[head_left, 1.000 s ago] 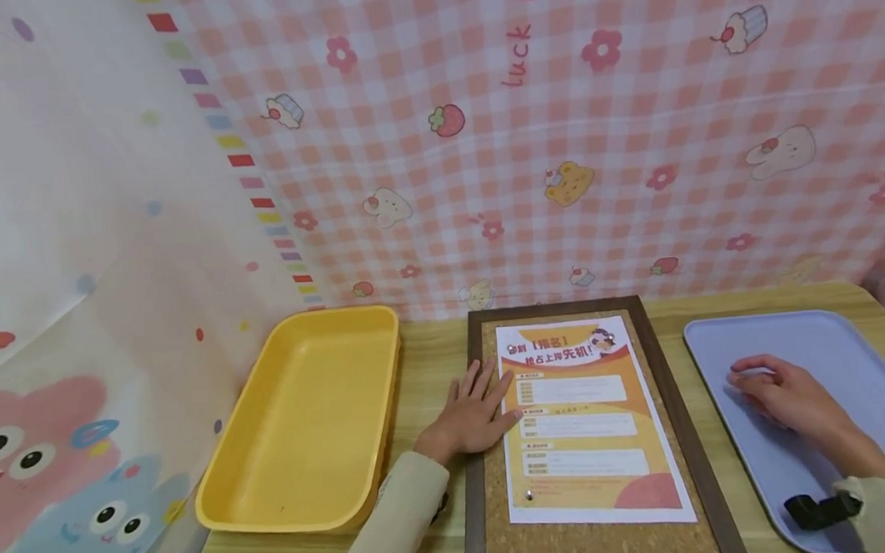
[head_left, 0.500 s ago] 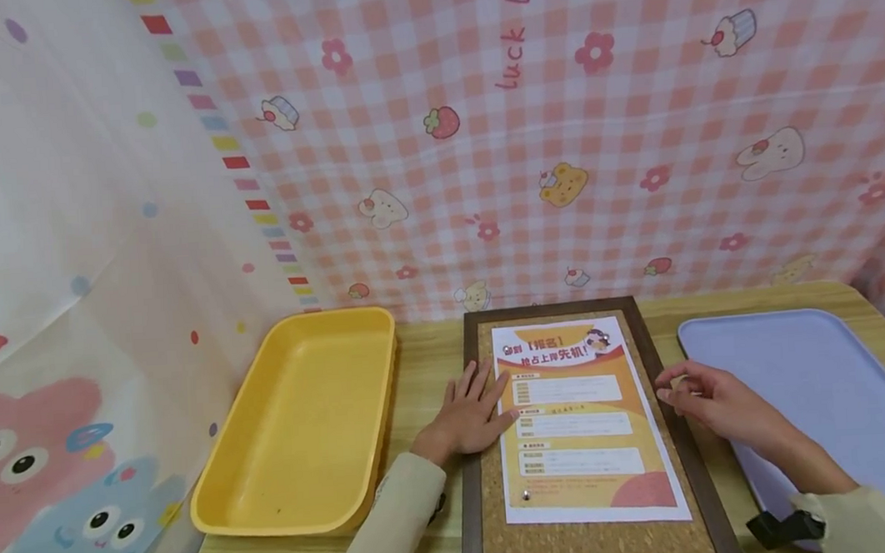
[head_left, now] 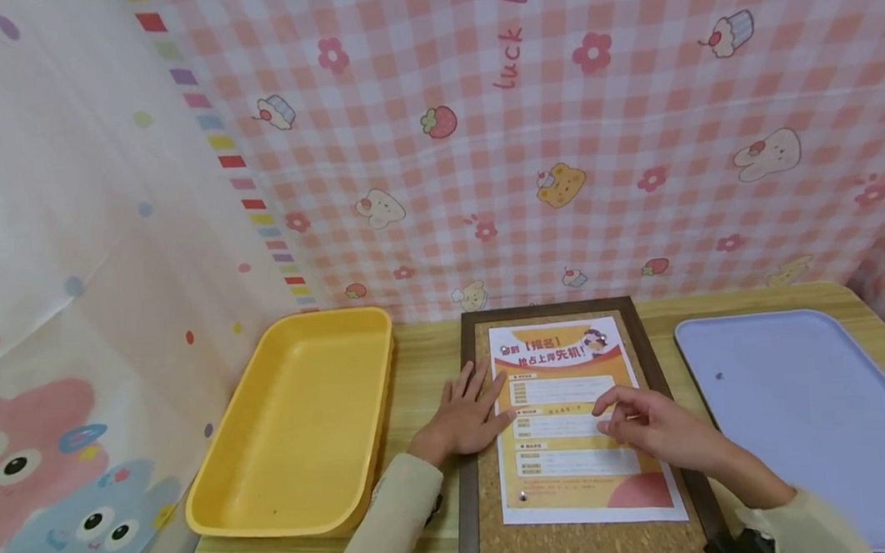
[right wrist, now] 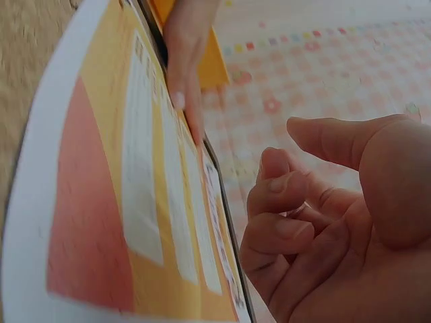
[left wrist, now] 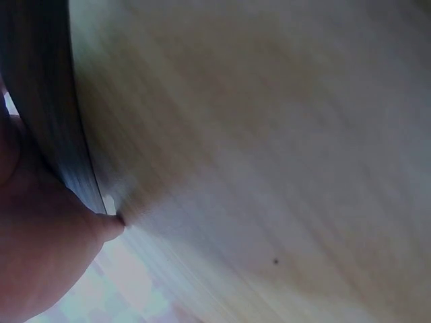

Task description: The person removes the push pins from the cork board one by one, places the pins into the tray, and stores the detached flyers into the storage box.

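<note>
A printed poster (head_left: 567, 504) lies on a brown-framed cork board (head_left: 599, 544). Small silvery pins show near its upper corners and lower left, among them a pin (head_left: 522, 496). My left hand (head_left: 461, 422) rests flat over the board's left frame, fingers spread, tips on the poster's edge. Over the poster's right half hovers my right hand (head_left: 657, 432), fingers loosely bent. In the right wrist view a gap separates the thumb (right wrist: 326, 138) from the curled fingers (right wrist: 273, 185), and nothing shows between them. The left wrist view holds the frame's dark edge (left wrist: 50, 101) and part of the left hand.
A deep yellow tray (head_left: 198, 490) stands left of the board. To its right is a shallow lavender tray (head_left: 810, 407) bearing one small dark piece (head_left: 720, 375). Behind the wooden table (head_left: 423, 344) hangs a pink checked cloth (head_left: 422, 169).
My right hand has moved left from the lavender tray, across the board's right frame, to over the poster. The small piece in that tray is now uncovered. My left hand has stayed on the board.
</note>
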Motion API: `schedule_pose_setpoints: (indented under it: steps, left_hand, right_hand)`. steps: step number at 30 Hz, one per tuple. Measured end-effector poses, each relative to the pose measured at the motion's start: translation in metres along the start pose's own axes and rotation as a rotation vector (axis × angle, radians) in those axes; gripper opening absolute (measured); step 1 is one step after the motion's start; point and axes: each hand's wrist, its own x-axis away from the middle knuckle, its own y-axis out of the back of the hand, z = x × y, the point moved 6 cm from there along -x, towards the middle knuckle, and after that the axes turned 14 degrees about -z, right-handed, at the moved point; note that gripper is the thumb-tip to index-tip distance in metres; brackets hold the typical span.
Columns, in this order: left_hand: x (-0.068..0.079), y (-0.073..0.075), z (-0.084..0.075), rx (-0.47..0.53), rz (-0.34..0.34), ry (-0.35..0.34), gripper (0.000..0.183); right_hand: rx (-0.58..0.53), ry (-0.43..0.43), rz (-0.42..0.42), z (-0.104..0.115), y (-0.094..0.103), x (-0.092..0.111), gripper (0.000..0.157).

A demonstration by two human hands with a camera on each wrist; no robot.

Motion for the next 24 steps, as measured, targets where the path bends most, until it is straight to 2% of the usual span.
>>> schedule_pose_setpoints:
  steps: [4, 7, 11, 17, 24]
  left_hand:
    - [0.000, 0.000, -0.001, 0.004, -0.003, -0.001, 0.067]
    - [0.000, 0.001, -0.001, 0.003, -0.004, -0.002, 0.067]
    - [0.000, 0.002, -0.002, -0.006, -0.006, 0.001, 0.067]
    - [-0.002, -0.001, -0.001, -0.018, -0.014, 0.010, 0.068]
    - [-0.005, -0.006, 0.003, -0.016, -0.013, 0.014, 0.068]
  right_hand:
    - [-0.030, -0.020, 0.055, 0.004, -0.017, -0.001, 0.025]
    - [-0.043, 0.001, 0.082, 0.008, -0.028, -0.003, 0.022]
    - [-0.019, 0.014, 0.097, 0.012, -0.043, -0.007, 0.019]
    - [0.001, -0.018, 0.129, 0.012, -0.065, -0.010, 0.019]
    - [0.055, 0.045, 0.159, 0.015, -0.085, -0.013, 0.016]
